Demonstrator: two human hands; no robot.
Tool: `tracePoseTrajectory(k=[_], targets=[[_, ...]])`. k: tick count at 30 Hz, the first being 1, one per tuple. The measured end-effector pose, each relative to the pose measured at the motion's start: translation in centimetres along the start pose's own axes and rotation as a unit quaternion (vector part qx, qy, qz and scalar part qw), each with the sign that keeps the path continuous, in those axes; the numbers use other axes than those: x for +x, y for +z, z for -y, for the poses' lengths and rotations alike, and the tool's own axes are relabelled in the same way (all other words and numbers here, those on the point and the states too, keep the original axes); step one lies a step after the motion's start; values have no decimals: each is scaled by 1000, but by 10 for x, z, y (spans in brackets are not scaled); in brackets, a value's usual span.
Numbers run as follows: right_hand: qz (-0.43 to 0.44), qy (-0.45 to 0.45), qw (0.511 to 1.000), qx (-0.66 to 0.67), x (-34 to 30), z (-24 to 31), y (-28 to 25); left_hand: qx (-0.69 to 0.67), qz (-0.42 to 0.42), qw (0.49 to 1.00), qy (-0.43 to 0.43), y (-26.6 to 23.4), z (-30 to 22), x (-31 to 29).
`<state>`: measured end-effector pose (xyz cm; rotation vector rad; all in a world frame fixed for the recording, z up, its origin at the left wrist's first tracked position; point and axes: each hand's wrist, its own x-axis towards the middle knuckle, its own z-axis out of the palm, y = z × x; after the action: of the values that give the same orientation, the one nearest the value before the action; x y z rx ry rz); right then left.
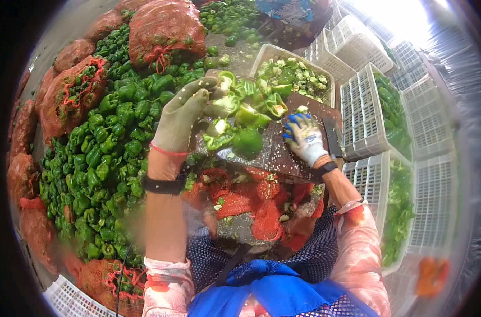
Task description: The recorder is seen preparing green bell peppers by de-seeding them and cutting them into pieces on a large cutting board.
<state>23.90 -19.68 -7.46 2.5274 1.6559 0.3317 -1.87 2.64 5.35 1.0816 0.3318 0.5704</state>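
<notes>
My left hand (185, 113), in a pale, soiled glove, is at the left edge of a dark wet cutting board (290, 156). Its fingers stretch toward cut green pepper pieces (227, 103) and gather nothing that I can see. Halved and opened peppers lie piled on the board, with a rounder green pepper (248, 141) at the near side. My right hand (305, 138), in a white and blue glove, rests flat on the board with fingers apart, pale seeds around it. Beside that hand, at the board's right edge, lies a dark-bladed knife (332, 136).
Whole green peppers (105, 158) are heaped on the left, with red mesh sacks (166, 34) behind. A pale bin (327, 87) beyond the board holds pepper cores. White crates (362, 113) with peppers line the right. Red netting (267, 219) lies below the board. Another person (288, 10) sits far back.
</notes>
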Motion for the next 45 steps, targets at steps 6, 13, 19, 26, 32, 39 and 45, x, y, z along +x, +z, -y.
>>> tracePoseTrajectory(k=[6,13,19,26,32,39,45], targets=[[-66,212,967,127,49,-61,-14,6,6,1000,-8,8,4,14],[38,180,957,226,82,-13,9,17,47,998,-37,23,15,24],[73,299,707,637,52,-24,-16,30,54,998,-22,32,35,27],[-29,107,802,587,19,33,-159,-291,123,940,-131,66,55,7],[-255,11,798,546,-4,56,-165,-336,123,924,-133,76,63,8],[-124,-24,905,405,-8,54,-117,6,59,991,-117,90,79,21],[-124,81,847,511,-12,53,-105,24,86,995,-43,107,91,31]])
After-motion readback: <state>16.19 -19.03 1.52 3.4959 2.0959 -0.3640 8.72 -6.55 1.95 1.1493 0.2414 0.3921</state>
